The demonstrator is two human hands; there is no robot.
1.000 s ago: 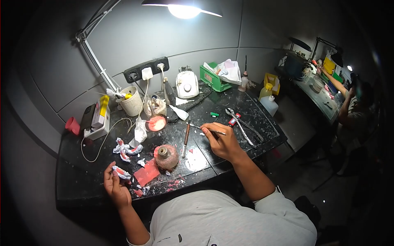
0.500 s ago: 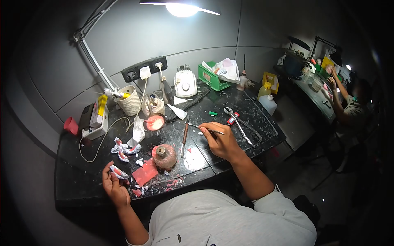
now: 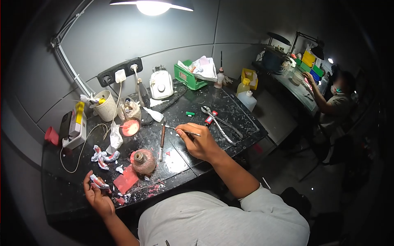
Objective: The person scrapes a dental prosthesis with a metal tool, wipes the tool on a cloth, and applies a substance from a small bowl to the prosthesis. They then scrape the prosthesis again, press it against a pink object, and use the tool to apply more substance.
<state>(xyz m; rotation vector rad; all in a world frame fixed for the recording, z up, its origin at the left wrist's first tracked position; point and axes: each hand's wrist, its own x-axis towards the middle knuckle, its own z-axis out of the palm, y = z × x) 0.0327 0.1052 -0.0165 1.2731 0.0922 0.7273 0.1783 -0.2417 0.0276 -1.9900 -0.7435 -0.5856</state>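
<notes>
My left hand (image 3: 99, 201) is closed around a small curved white piece with pink on it (image 3: 99, 182), like a dental wax rim in plaster, at the bench's front left. In my right hand (image 3: 201, 143) a thin metal carving tool (image 3: 191, 132) is pinched, its tip pointing left above the bench. Just left of that tip lies a brown-handled knife (image 3: 162, 141). A round, pink-smeared burner (image 3: 143, 162) stands between my hands, beside a pink wax sheet (image 3: 125, 180). More white-and-pink pieces (image 3: 102, 157) rest beyond my left hand.
A pan of pink wax (image 3: 130, 127) sits near a white handpiece control box (image 3: 161, 85). Pliers (image 3: 219, 125) lie at right. A green bin (image 3: 191, 76), bottles (image 3: 247, 100) and a lamp (image 3: 152, 6) are behind. At another bench sits a person (image 3: 334, 100).
My view has turned, so the bench appears further left. Both hands keep their grips and nearly the same places over the bench. The other person's raised arm has come down.
</notes>
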